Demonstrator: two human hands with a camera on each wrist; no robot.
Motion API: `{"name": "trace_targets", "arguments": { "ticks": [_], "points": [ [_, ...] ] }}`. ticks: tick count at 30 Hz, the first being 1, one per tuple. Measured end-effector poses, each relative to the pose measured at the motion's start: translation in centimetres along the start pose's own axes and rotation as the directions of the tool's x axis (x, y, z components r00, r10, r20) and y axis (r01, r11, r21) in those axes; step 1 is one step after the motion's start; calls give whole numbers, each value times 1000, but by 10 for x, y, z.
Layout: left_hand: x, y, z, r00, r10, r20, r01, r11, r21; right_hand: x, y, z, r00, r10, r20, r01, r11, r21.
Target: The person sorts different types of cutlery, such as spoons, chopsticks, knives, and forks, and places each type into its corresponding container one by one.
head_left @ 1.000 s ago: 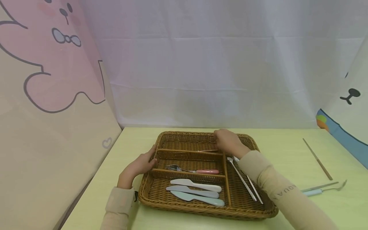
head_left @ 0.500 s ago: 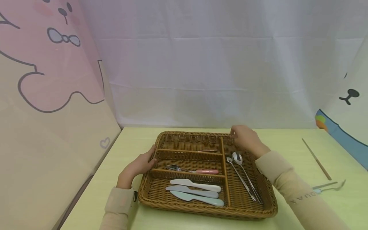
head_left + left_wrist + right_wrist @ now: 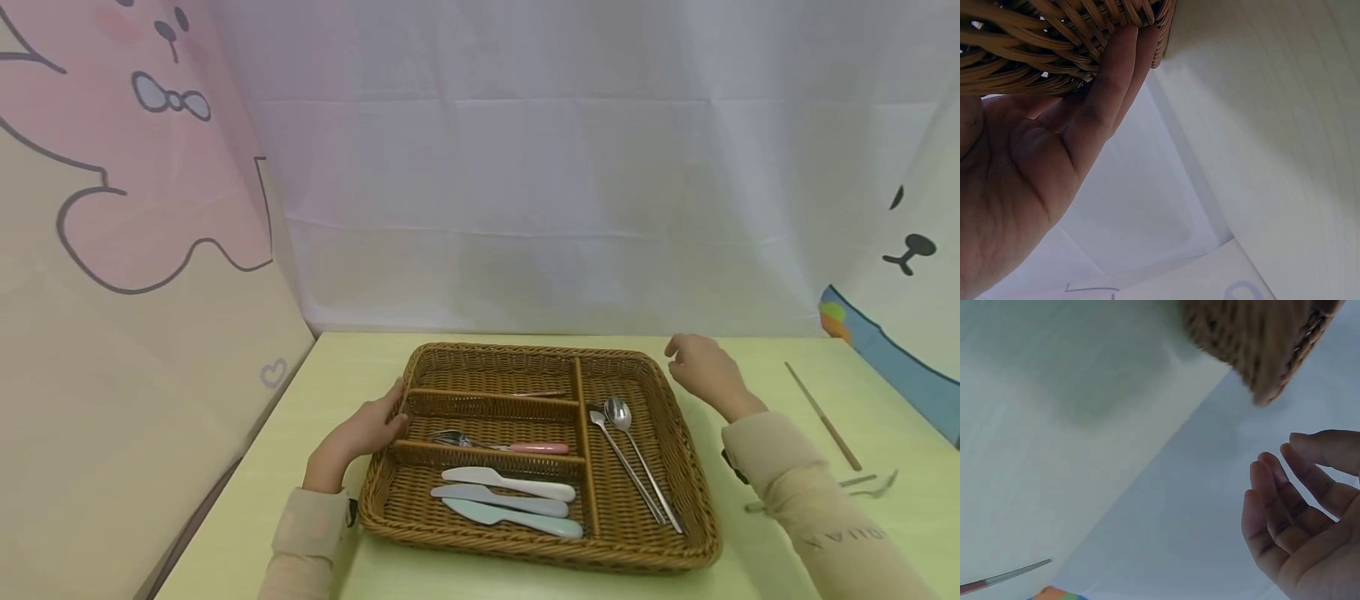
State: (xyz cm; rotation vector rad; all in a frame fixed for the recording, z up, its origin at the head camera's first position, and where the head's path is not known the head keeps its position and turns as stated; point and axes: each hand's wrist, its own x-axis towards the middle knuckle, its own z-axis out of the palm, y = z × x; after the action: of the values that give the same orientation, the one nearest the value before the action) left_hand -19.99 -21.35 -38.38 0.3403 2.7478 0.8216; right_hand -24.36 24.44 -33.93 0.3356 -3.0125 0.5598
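A brown wicker basket with several compartments sits on the table. My left hand holds its left rim, thumb over the edge and fingers along the outer wall. Past the basket's far right corner, my right hand is in the air with nothing in it, fingers loosely bent in the right wrist view. Three plastic knives lie in the front compartment. The middle one holds a fork with a pink handle and other metal tips. Two long-handled spoons lie on the right. A thin metal piece shows at the back.
Right of the basket lies a thin stick with a brown end. Nearer, a fork and another thin metal piece are partly hidden by the right sleeve. White cloth hangs behind the table.
My right hand has moved right, from above the back compartment to outside the basket, uncovering the spoon bowls. My left hand stays on the rim.
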Motion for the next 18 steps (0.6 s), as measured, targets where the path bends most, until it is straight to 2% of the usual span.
{"name": "trace_targets", "arguments": {
  "ticks": [8, 13, 18],
  "points": [
    [0, 1, 0, 1000, 8, 0, -8, 1000, 9, -17, 48, -2, 991, 130, 20, -130, 991, 18],
    [-1, 0, 1, 1000, 9, 2, -9, 1000, 7, -29, 78, -6, 985, 167, 38, -167, 986, -4],
    [0, 0, 1, 1000, 6, 1, -6, 1000, 8, -41, 102, -9, 970, 235, 62, -235, 972, -20]
  ]
}}
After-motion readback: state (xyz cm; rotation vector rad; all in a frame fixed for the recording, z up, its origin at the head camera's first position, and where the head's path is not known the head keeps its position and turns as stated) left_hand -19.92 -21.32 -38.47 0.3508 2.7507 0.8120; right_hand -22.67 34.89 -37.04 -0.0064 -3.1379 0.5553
